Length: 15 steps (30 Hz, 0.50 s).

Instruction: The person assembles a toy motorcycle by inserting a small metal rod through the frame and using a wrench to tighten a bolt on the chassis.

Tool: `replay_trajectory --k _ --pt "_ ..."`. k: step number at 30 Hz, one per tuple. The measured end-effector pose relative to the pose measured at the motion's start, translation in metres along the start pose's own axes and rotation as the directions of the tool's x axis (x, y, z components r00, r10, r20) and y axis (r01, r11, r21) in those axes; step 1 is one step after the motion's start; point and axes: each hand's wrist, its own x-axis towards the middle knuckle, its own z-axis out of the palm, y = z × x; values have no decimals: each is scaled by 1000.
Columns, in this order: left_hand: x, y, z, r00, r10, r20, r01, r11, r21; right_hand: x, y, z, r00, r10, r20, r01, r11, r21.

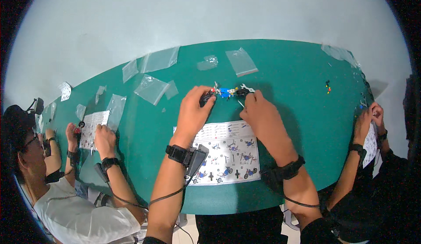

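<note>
A small toy motorcycle (226,93) with a blue body, yellow and red bits and black wheels lies on its side, spanning the gap between my hands. My left hand (196,105) is closed round the black wheel at its left end, thumb and fingers pinching it. At the other end, my right hand (259,112) has its fingers bent and pressed together. A small open-ended wrench (247,87) sticks out above its fingertips, and a thin pale shaft shows below them. Below my hands is a printed instruction sheet (228,156) with pictures of assembly steps.
Clear plastic bags (151,89) lie across the green table (289,75), mostly at its far side. Small red, yellow and black parts (328,87) sit to the right. Co-workers handle parts and sheets on both sides. Cables run from my wrist straps (179,154).
</note>
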Motion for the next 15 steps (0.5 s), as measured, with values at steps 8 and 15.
replay_trajectory --k 8,15 --pt "-2 -1 0 1000 10 1 -10 1000 26 9 26 -6 998 -64 16 58 969 240" --pt "-3 1 2 999 36 -13 -36 999 -12 6 22 -1 997 -60 -43 69 963 261"
